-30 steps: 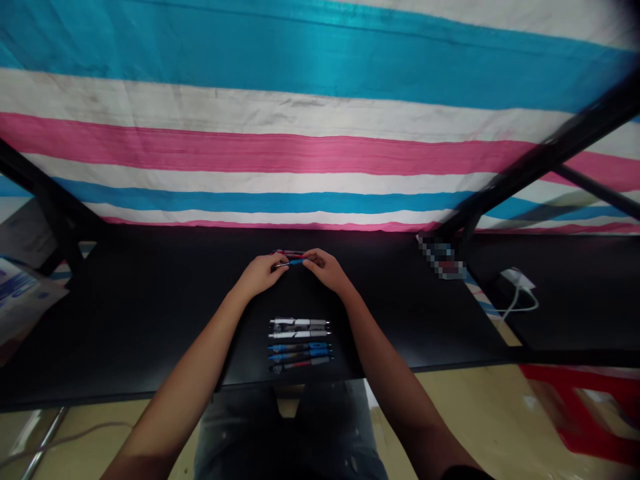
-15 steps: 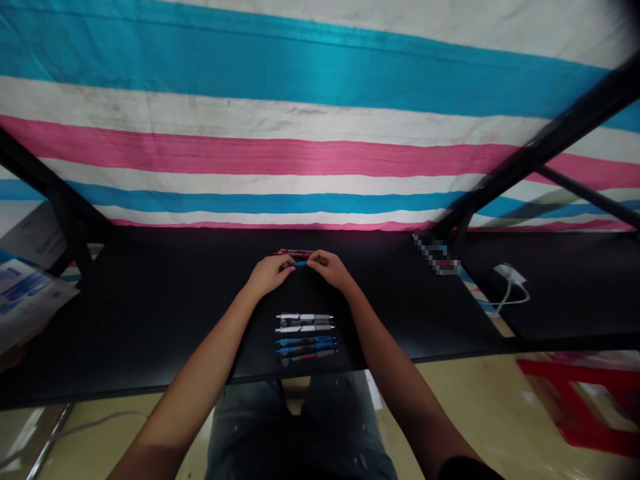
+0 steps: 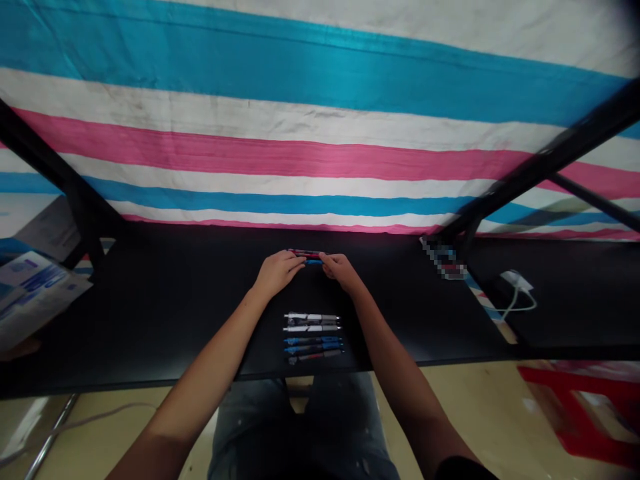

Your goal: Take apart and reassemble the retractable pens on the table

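Between my two hands lies a blue pen, its middle showing and its ends covered by fingers. My left hand closes on the pen's left end, fingertips pressed together. At the other end, my right hand pinches it between thumb and fingers. Just beyond are red pens, lying crosswise and close to the fingertips. Nearer the table's front edge is a row of pens laid side by side: white pens, blue pens and a dark grey pen with a reddish part.
The pens rest on a black table. Behind it hangs a striped sheet. A blurred-out object lies at the right, with a white cable farther right. At the left edge is a printed packet.
The view has swung slightly, shifting things rightward. Both hands have come closer to the red pens with the blue pen between them. My left fingers are straighter than before.
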`<state>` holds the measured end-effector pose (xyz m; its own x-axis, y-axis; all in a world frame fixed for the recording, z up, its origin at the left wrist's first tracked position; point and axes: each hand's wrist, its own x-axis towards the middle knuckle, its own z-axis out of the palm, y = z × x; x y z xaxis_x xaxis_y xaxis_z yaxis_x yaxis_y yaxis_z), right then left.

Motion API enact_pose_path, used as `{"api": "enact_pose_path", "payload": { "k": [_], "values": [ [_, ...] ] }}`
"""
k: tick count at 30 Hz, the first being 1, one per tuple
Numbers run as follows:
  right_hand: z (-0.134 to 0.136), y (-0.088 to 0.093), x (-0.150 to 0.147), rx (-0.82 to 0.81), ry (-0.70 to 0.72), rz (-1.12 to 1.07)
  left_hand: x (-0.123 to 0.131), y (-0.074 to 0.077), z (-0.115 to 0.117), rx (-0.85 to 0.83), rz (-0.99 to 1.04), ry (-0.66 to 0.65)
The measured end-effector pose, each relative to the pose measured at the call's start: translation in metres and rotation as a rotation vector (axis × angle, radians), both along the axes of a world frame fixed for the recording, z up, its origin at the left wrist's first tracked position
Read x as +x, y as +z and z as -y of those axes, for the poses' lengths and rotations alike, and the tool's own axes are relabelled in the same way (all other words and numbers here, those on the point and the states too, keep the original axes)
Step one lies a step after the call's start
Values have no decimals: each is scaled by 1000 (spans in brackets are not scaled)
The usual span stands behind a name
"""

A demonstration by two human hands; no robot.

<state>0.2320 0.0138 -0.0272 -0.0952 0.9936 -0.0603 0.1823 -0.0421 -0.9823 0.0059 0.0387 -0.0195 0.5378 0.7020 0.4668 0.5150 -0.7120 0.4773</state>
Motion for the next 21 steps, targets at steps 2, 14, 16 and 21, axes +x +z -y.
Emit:
{"api": "enact_pose_path", "payload": {
  "k": [2, 14, 16, 21],
  "values": [
    [0, 0, 0, 14, 10, 17, -2, 4, -1, -74, 69, -6],
    [-1, 6, -18, 131, -5, 71, 3, 14, -12, -1086, 1251, 45],
    [-2, 3, -20, 138, 6, 92, 7, 17, -7, -1208, 1227, -38],
    [-5, -4, -24, 169, 13, 125, 10, 27, 1, -1232, 1265, -145]
  ]
}}
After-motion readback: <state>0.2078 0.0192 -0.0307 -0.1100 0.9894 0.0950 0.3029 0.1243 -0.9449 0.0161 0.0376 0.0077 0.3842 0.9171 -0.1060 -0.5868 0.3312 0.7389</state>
